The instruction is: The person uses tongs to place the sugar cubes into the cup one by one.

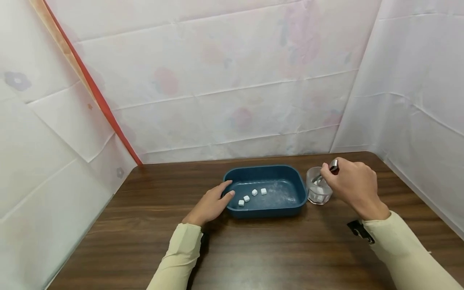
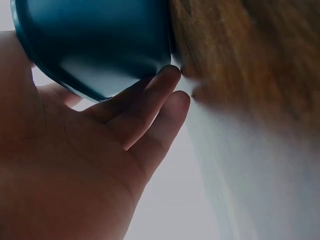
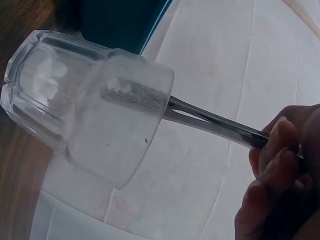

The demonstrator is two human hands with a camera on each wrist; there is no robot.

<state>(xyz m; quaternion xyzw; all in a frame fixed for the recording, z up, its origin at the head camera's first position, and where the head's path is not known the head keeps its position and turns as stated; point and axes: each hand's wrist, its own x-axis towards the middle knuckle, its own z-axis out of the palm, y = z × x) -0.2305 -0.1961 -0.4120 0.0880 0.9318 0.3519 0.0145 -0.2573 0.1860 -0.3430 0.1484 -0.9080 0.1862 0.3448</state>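
Note:
In the head view my left hand holds the left end of a deep blue rectangular tray, thumb over the rim. The left wrist view shows other fingers against its outer wall, low near the table. Several small white cubes lie inside the tray. Right of it stands a clear glass with whitish pieces at the bottom. My right hand grips metal tongs above the glass. Their tips reach inside it, blurred by the frosted wall; whether they pinch a piece I cannot tell.
The brown wood-grain table carries the tray and glass near its back edge. White patterned sheeting hangs behind and on both sides. A red strip runs down the left corner.

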